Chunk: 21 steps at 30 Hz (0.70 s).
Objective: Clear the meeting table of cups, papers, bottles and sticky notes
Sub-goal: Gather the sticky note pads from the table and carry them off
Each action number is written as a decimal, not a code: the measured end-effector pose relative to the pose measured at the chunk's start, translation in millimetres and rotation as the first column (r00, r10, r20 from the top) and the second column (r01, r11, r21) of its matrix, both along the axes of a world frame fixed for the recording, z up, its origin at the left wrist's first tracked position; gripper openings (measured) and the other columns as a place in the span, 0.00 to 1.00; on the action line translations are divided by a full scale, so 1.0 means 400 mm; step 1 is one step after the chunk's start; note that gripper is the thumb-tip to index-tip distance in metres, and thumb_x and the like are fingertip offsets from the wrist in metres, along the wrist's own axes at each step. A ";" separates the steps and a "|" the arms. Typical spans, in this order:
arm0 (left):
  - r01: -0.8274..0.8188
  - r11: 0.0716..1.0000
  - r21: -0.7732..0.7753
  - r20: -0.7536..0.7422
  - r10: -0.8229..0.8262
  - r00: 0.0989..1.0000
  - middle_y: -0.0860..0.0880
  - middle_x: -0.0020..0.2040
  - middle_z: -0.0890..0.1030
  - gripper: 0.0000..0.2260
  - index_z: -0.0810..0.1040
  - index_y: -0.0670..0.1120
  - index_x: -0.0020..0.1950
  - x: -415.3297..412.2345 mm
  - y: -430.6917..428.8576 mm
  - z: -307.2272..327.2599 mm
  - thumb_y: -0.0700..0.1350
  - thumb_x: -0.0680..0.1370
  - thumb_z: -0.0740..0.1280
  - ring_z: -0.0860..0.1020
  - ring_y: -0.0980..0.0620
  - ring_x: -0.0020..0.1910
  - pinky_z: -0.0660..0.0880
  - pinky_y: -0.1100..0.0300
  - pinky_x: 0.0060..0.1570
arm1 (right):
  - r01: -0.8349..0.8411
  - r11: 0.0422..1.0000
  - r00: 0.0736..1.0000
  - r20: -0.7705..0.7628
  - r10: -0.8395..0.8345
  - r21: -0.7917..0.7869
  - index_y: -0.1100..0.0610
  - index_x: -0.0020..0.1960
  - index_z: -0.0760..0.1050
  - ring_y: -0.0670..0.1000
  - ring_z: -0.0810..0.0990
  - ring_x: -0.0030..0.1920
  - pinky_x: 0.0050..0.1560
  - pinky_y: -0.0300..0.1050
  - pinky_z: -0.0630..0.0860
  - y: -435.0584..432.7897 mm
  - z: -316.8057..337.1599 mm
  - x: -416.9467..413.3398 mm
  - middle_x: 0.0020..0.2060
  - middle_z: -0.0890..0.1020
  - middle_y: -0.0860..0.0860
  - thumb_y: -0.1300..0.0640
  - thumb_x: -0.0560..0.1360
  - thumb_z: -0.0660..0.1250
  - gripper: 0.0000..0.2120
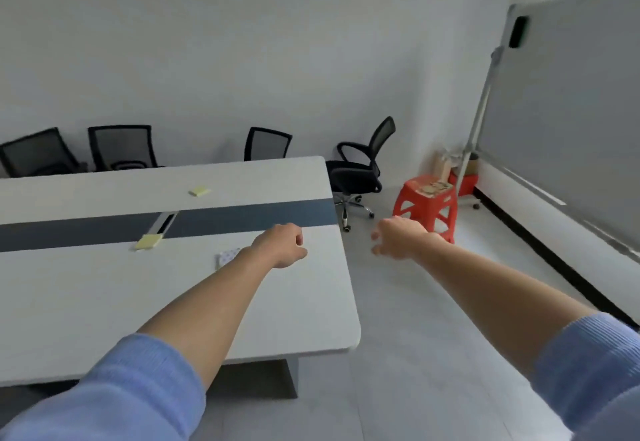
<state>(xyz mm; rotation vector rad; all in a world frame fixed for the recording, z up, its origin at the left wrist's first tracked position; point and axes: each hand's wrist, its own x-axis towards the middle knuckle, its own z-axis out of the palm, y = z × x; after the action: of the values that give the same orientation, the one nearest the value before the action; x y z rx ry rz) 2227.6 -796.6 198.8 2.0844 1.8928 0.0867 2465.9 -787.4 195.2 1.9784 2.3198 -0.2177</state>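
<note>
The long white meeting table (104, 295) has a dark blue band down its middle. One yellow sticky-note pad (200, 191) lies on the far half. A second yellow pad (148, 242) lies at the edge of the blue band. A small white dotted packet (227, 256) lies partly hidden behind my left wrist. My left hand (282, 246) hovers over the table's right end with fingers curled in, holding nothing. My right hand (398, 238) reaches out past the table's edge over the floor, fingers apart and empty.
Several black mesh office chairs (362, 163) stand along the far side and at the table's end. A red plastic stool (427, 205) with papers on it stands on the floor at right. A whiteboard on a stand (568, 101) fills the right wall.
</note>
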 end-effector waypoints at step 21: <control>-0.599 0.751 -0.279 0.114 0.645 0.755 0.46 0.59 0.76 0.14 0.76 0.46 0.59 -0.604 0.363 -0.281 0.50 0.77 0.67 0.78 0.45 0.54 0.74 0.55 0.54 | -0.473 0.845 0.880 -0.079 0.469 -0.252 0.52 0.64 0.74 0.56 0.77 0.58 0.52 0.47 0.72 0.701 -0.309 -0.662 0.58 0.79 0.52 0.46 0.76 0.66 0.18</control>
<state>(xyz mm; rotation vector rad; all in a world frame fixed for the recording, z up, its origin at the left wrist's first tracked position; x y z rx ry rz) 1985.8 -651.6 86.2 1.1624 2.2611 0.2178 2201.1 -507.1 71.7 1.2406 2.5373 -0.4725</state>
